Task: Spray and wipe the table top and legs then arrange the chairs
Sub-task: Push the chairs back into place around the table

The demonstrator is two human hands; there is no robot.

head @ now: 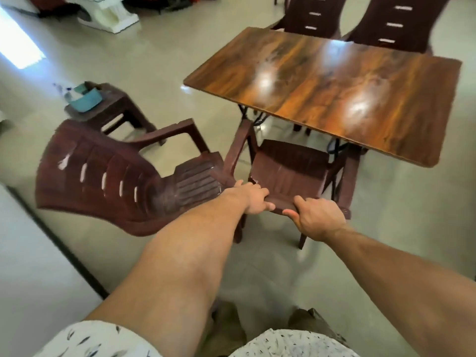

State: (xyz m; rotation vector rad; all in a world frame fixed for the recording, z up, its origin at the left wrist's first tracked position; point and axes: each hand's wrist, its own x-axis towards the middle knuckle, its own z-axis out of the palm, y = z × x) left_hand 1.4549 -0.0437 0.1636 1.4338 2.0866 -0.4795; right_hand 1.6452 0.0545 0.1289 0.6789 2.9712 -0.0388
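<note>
Left hand (255, 199) curled over the top edge of the chair (288, 168) back, fingers wrapped down its front; right hand (316, 220) grips the same edge just beside it, thumb on the near side, fingers hooked over; chair upright, straight ahead of both hands, seat pointing away from the person toward the table (322, 81); seat front near the table's near long edge; table's long axis runs left to right across the view; second chair (116, 181) just left of the held one, back pointing lower left, whether they touch unclear; stool (121, 109) beyond it carries a bottle (63, 90) and blue thing (86, 99), both blurred; far chairs (311, 19) at the table's far side.
</note>
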